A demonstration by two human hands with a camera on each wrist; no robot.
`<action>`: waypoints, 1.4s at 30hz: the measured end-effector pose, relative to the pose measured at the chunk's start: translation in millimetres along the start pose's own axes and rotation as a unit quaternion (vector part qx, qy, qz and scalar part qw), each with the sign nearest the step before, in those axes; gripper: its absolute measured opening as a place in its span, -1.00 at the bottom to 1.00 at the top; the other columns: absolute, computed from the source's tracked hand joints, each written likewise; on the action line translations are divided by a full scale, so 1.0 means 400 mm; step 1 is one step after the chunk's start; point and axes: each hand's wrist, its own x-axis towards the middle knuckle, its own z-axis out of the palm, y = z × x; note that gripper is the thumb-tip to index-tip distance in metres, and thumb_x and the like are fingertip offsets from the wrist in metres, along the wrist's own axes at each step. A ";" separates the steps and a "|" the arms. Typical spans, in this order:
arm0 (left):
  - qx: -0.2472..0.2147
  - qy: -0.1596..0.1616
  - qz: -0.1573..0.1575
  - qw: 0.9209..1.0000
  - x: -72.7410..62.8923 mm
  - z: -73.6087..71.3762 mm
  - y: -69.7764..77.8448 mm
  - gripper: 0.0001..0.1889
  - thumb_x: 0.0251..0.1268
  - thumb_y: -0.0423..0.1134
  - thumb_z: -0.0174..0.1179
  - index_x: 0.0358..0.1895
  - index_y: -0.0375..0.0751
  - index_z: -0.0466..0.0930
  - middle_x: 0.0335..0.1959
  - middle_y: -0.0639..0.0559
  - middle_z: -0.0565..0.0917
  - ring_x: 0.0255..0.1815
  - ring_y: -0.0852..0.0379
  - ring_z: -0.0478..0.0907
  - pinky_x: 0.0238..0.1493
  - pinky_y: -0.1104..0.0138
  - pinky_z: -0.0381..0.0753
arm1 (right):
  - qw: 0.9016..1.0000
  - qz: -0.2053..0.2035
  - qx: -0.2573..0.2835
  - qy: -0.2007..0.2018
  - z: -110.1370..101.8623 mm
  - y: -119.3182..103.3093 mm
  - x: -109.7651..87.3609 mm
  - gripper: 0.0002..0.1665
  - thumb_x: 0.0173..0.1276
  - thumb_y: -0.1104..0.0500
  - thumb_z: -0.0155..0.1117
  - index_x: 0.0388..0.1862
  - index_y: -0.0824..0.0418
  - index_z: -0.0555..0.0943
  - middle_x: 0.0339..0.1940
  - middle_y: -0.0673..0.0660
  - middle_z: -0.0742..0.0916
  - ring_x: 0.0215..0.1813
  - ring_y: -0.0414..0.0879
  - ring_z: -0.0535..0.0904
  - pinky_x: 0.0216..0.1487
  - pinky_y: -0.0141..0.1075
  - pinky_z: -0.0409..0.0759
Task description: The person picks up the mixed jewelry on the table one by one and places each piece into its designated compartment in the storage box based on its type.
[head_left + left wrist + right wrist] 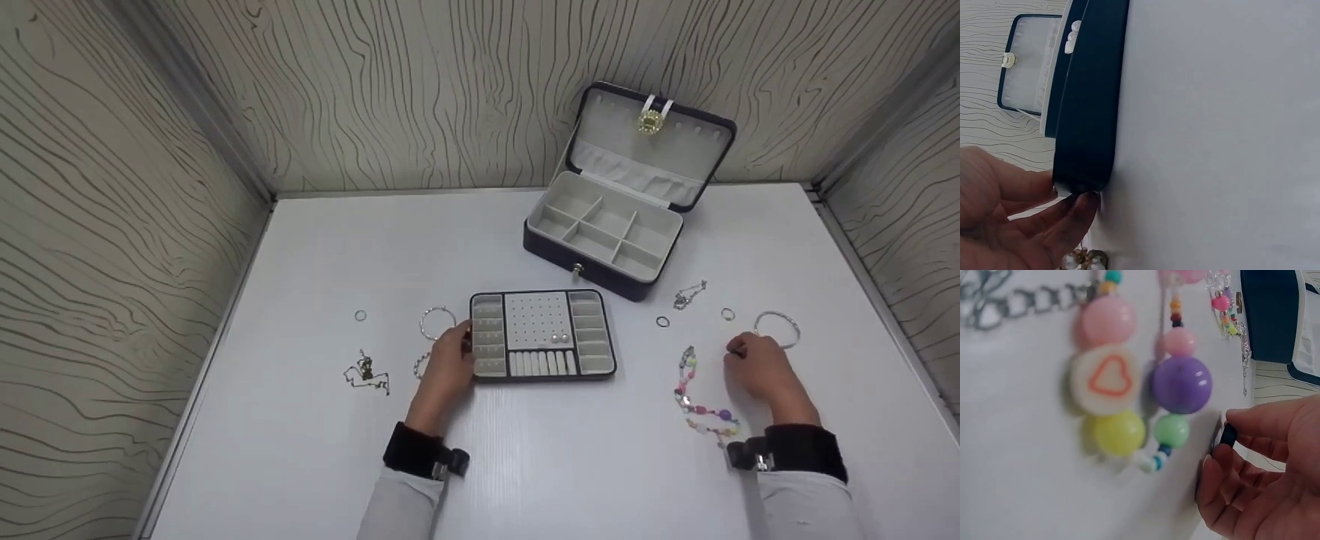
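Observation:
My left hand [448,360] holds the left end of a shallow jewelry tray [536,335], its thumb and fingers at the tray's dark edge [1086,112] in the left wrist view. Two pearl-like studs [559,338] sit on the tray's white pegboard panel. Between thumb and fingers, my right hand [761,371] pinches a small dark band [1229,435] that looks like a ring; the fingers hide part of it. Just left of that hand lies a colorful beaded strand [701,409], with a purple bead [1182,385] large in the right wrist view. A silvery bangle [787,318] lies beyond the right hand.
A dark jewelry box [592,276] stands at the back, lid up, with divided compartments. Near it lie a silvery chain [688,295], a dark ring [662,322] and a pale ring [728,314]. Leftward are another bangle [422,324], a ring [360,316] and a necklace [367,369].

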 end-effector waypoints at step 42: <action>0.016 -0.015 -0.011 1.000 0.000 -0.005 0.007 -0.42 0.27 -0.55 0.07 0.40 -0.43 0.27 0.24 -0.34 0.47 0.30 -0.20 0.39 0.35 0.04 0.33 | 0.950 -0.076 0.301 -0.008 0.191 -0.350 -0.038 -0.70 0.38 0.33 0.24 0.05 0.43 0.54 -0.06 0.27 0.66 -0.14 -0.04 0.70 -0.18 -0.37 0.63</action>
